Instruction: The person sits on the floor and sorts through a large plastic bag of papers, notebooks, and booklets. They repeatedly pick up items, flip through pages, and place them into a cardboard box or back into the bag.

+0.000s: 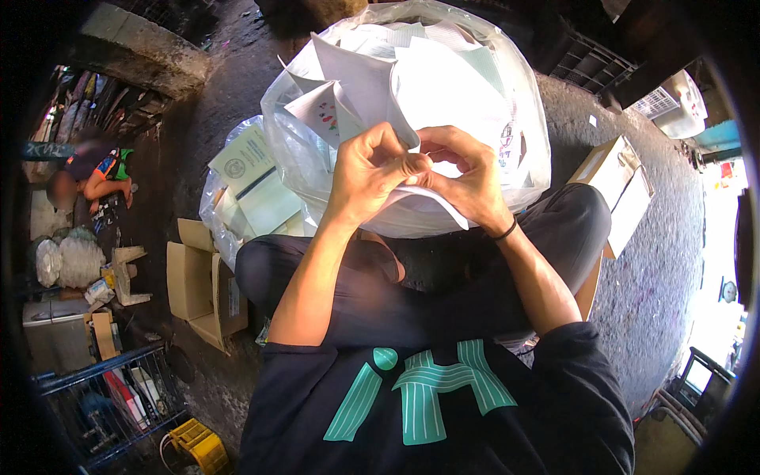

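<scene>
My left hand (368, 174) and my right hand (467, 174) meet in front of me, thumbs close together, pinching white paper sheets (431, 198). The sheets bend between the hands, with a loose end curving down below the fingers. Fingers hide where the paper is gripped. Just beyond stands a large clear plastic bag (277, 119) full of loose white papers (447, 87). Some sheets stand up at its left side, one with a small red and green print (327, 117). A dark band circles my right wrist.
A smaller plastic bag (212, 198) with pale green booklets (245, 165) lies left. An open cardboard box (190, 277) sits nearer; another box (613, 186) stands right. Far left, a person (103, 174) is on the floor. A blue rack (95, 372) and yellow object (198, 445) stand lower left.
</scene>
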Available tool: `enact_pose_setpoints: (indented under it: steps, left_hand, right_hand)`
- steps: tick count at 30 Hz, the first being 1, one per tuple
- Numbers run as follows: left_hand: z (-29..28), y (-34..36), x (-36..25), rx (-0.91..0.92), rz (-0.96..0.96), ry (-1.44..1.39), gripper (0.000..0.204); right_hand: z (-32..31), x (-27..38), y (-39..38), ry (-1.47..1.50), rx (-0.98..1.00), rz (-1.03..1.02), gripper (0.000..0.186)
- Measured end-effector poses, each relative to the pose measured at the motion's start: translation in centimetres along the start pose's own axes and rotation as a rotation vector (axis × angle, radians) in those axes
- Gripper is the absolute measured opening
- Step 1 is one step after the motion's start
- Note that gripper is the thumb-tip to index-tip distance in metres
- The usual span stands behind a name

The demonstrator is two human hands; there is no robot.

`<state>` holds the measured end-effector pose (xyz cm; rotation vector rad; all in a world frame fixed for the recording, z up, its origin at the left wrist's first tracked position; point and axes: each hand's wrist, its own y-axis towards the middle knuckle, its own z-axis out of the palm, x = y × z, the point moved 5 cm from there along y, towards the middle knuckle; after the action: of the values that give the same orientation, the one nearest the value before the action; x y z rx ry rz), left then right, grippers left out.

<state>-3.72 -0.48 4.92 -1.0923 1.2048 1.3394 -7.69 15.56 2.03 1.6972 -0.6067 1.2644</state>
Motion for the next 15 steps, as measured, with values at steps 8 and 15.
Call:
enact_pose_setpoints:
  steps: [8, 15]
  left_hand:
    - [-1.5, 0.5, -0.1, -0.071, 0.059, 0.137, 0.033]
    - [-15.3, 0.4, -2.4, -0.728, 0.398, 0.437, 0.027]
  right_hand:
    - [-3.0, -0.7, -0.6, -0.261, -0.333, 0.010, 0.019]
    - [-16.7, -6.4, -1.5, -0.111, -1.111, 0.255, 0.024]
